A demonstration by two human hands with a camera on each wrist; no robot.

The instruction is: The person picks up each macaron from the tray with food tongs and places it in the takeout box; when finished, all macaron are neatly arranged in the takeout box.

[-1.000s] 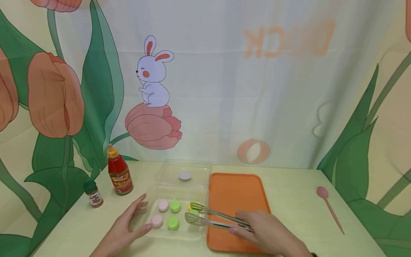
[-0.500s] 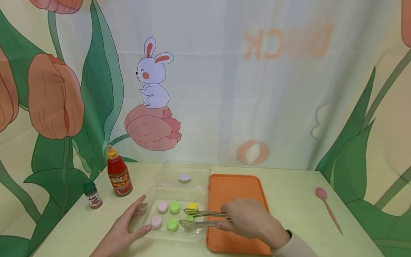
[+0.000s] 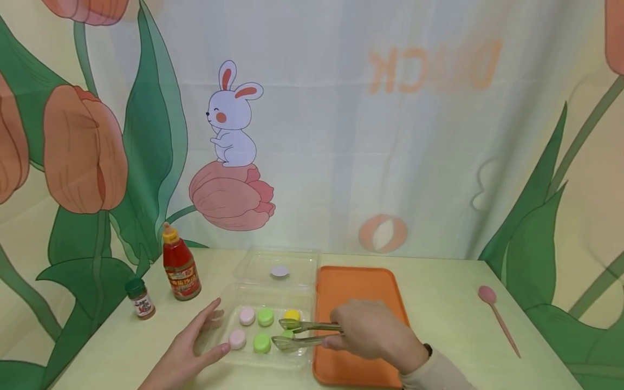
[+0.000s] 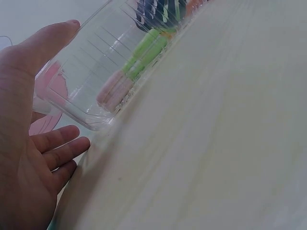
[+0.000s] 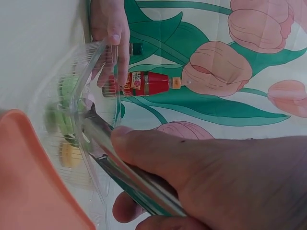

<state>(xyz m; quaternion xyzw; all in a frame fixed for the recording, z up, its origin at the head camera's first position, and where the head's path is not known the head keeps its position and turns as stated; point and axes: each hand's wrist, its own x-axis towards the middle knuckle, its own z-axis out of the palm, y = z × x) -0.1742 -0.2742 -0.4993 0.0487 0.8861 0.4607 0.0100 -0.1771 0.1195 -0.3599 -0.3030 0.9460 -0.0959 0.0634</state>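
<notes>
In the head view, a clear plastic box [image 3: 273, 364] holds several macarons, pink [image 3: 247, 316], green [image 3: 261, 343] and yellow [image 3: 292, 315]. My right hand [image 3: 372, 330] grips metal tongs [image 3: 312, 326] that reach in over the box's right wall. Their tips stand apart at the front-right green macaron [image 3: 287, 335], partly hidden behind them; whether they touch it I cannot tell. My left hand [image 3: 187, 344] rests at the left wall, its thumb near the front-left corner and its fingers loosely bent. In the left wrist view, that thumb [image 4: 57, 36] lies along the box's edge.
Behind the box lies its opened lid [image 3: 302, 268] with a white oval on it. An orange tray [image 3: 358, 281] adjoins the right side, partly under my right forearm. A red sauce bottle [image 3: 181, 265] and a green-capped jar [image 3: 140, 299] stand left; a pink spoon [image 3: 498, 319] lies right.
My right hand has moved left, and the tongs have swung from slanting to nearly level, coming to the front-right green macaron. My left hand has stayed at the box.
</notes>
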